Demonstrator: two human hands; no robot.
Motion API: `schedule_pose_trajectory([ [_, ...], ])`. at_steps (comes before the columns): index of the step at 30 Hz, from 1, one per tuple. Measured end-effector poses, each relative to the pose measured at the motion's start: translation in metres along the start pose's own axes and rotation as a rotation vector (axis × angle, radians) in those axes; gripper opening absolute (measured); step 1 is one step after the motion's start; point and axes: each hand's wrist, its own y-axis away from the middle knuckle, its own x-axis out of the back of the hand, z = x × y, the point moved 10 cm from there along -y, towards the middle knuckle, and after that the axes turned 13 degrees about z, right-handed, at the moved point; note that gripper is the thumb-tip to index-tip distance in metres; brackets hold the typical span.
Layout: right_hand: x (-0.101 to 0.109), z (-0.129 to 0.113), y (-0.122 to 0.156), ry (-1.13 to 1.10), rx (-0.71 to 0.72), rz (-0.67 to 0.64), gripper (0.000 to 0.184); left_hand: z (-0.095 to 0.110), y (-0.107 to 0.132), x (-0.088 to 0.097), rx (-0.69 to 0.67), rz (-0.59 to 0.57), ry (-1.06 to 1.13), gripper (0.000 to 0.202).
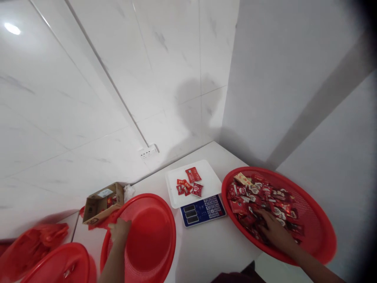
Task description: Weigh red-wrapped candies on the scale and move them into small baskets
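left hand (120,230) at rim of left red basket (149,239), by red plastic (109,220), grip curled, can't tell if pinching | right hand (273,232) down among wrapped packets (255,188) in right red basket (315,232), grip hidden, can't tell | digital scale (203,210) between baskets, presumably for easy reach

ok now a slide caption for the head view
Right hand among small red packets in a round red plastic basket, beside a blue digital scale; left hand at another such basket.
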Motion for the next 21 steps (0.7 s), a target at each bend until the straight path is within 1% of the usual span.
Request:
schedule_pose_trajectory([
  [1,0.0,0.0,0.0,-0.003,0.003,0.002,0.047,0.018,0.006,-0.001,-0.047,0.014,0.04,0.054],
  [2,0.0,0.001,-0.001,-0.003,0.007,0.005,0.046,0.043,0.015,-0.002,-0.123,0.025,0.092,0.057],
  [4,0.0,0.001,-0.001,0.003,0.015,0.004,0.047,0.099,0.037,-0.009,-0.298,0.024,0.203,0.054],
  [6,-0.001,0.002,-0.001,0.007,0.025,0.0,0.048,0.156,0.062,-0.019,-0.445,-0.013,0.302,0.05],
  [8,-0.002,0.002,-0.001,0.007,0.03,-0.003,0.049,0.202,0.08,-0.027,-0.513,-0.045,0.369,0.048],
  [10,-0.002,0.003,-0.001,0.001,0.033,-0.004,0.05,0.238,0.092,-0.031,-0.552,-0.076,0.408,0.049],
  [12,-0.003,0.003,0.0,-0.005,0.027,-0.01,0.05,0.262,0.1,-0.032,-0.583,-0.106,0.435,0.049],
  [15,-0.002,0.003,0.001,-0.001,0.016,-0.02,0.05,0.282,0.107,-0.033,-0.618,-0.165,0.46,0.039],
  [18,-0.002,0.002,0.002,0.012,0.01,-0.032,0.049,0.289,0.11,-0.037,-0.622,-0.225,0.486,0.026],
  [21,-0.001,0.003,0.002,0.031,-0.012,-0.038,0.049,0.288,0.109,-0.039,-0.595,-0.255,0.536,0.029],
])
